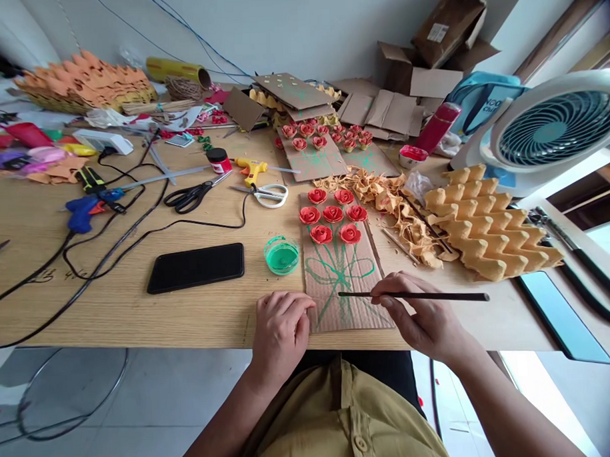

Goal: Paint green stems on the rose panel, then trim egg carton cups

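My right hand pinches a thin dark paintbrush, its tip over the lower middle of a cardboard panel. The panel lies flat before me, with green stems and a bow painted on it. Several red paper roses sit on its upper half. My left hand is closed, fingers curled against the panel's lower left edge. Just left of the panel stands a small clear cup of green paint. A black phone lies farther left.
Egg-carton trays and torn carton scraps lie to the right, near a white fan. Black scissors, a yellow glue gun and a blue glue gun with trailing cords lie left. More rose panels are behind.
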`<control>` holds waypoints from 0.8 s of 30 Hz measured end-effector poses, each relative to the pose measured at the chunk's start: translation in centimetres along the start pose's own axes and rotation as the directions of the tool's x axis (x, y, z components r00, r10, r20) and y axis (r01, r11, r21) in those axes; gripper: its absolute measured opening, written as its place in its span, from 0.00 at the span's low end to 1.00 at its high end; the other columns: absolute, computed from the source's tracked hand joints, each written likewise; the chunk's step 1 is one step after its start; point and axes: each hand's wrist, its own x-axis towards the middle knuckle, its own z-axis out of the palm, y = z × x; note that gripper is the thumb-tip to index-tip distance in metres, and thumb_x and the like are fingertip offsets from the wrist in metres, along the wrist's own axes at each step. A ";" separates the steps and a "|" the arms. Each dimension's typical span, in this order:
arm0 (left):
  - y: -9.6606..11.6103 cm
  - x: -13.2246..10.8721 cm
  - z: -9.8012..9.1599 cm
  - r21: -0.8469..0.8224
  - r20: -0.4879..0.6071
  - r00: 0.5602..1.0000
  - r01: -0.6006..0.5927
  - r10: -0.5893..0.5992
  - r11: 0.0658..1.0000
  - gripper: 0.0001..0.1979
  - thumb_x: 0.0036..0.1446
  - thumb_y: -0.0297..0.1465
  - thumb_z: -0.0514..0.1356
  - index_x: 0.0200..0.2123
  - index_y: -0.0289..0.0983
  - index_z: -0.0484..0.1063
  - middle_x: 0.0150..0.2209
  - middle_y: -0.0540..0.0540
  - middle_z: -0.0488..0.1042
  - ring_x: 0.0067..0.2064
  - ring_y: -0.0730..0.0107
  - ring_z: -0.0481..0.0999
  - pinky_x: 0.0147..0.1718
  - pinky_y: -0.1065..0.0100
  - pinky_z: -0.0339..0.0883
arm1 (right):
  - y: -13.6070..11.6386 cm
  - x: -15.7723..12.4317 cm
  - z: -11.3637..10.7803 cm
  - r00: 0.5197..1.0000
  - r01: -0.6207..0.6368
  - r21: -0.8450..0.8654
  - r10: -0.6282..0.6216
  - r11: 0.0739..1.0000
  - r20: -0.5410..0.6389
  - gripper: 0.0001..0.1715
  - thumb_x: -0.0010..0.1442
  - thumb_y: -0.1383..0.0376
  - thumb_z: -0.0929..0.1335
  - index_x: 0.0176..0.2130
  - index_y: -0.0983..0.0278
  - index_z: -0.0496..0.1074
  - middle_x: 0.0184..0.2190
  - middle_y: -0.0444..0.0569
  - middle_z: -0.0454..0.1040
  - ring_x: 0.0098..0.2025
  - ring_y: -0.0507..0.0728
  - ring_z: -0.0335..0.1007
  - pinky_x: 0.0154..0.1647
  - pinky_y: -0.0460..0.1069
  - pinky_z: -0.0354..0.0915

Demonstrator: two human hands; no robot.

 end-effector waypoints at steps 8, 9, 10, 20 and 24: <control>0.1 -0.1 0.1 0.005 -0.005 1.000 0.000 0.000 1.000 0.14 0.59 0.17 0.53 0.38 0.40 0.72 0.39 0.48 0.80 0.43 0.62 0.73 0.45 0.57 0.60 | -1.0 0.2 -0.5 0.998 0.037 0.024 -0.038 0.999 0.047 0.07 0.68 0.72 0.61 0.41 0.63 0.67 0.31 0.48 0.73 0.32 0.55 0.69 0.32 0.51 0.65; 0.1 -0.1 0.1 0.004 -0.004 1.000 0.000 0.000 1.000 0.13 0.59 0.17 0.53 0.38 0.40 0.72 0.39 0.49 0.80 0.43 0.62 0.73 0.44 0.57 0.60 | -1.2 0.2 -0.7 0.998 0.042 0.034 -0.044 0.999 0.050 0.07 0.67 0.72 0.61 0.41 0.62 0.67 0.30 0.48 0.72 0.31 0.54 0.68 0.32 0.50 0.64; 0.1 -0.1 0.0 0.002 -0.004 1.000 -0.001 0.001 1.000 0.13 0.58 0.17 0.53 0.37 0.40 0.72 0.39 0.49 0.80 0.43 0.62 0.73 0.44 0.57 0.60 | -1.3 0.2 -0.9 0.997 0.049 0.042 -0.051 0.998 0.051 0.07 0.67 0.72 0.62 0.40 0.62 0.67 0.30 0.48 0.72 0.30 0.54 0.68 0.32 0.50 0.64; 0.0 0.0 -0.1 0.001 0.000 1.000 0.006 -0.006 1.000 0.13 0.58 0.17 0.54 0.38 0.40 0.73 0.40 0.48 0.80 0.43 0.62 0.73 0.45 0.57 0.60 | 0.4 1.8 0.7 0.999 0.009 -0.032 -0.008 0.999 0.033 0.06 0.69 0.70 0.62 0.44 0.62 0.67 0.34 0.50 0.74 0.35 0.56 0.70 0.36 0.52 0.65; 0.1 0.0 -0.1 0.000 -0.002 1.000 0.007 -0.007 1.000 0.13 0.59 0.18 0.53 0.38 0.40 0.73 0.40 0.47 0.80 0.43 0.61 0.74 0.45 0.56 0.60 | -0.1 1.6 0.4 0.998 0.039 -0.038 -0.037 0.999 0.049 0.07 0.69 0.71 0.62 0.43 0.62 0.67 0.33 0.50 0.74 0.33 0.56 0.70 0.34 0.52 0.65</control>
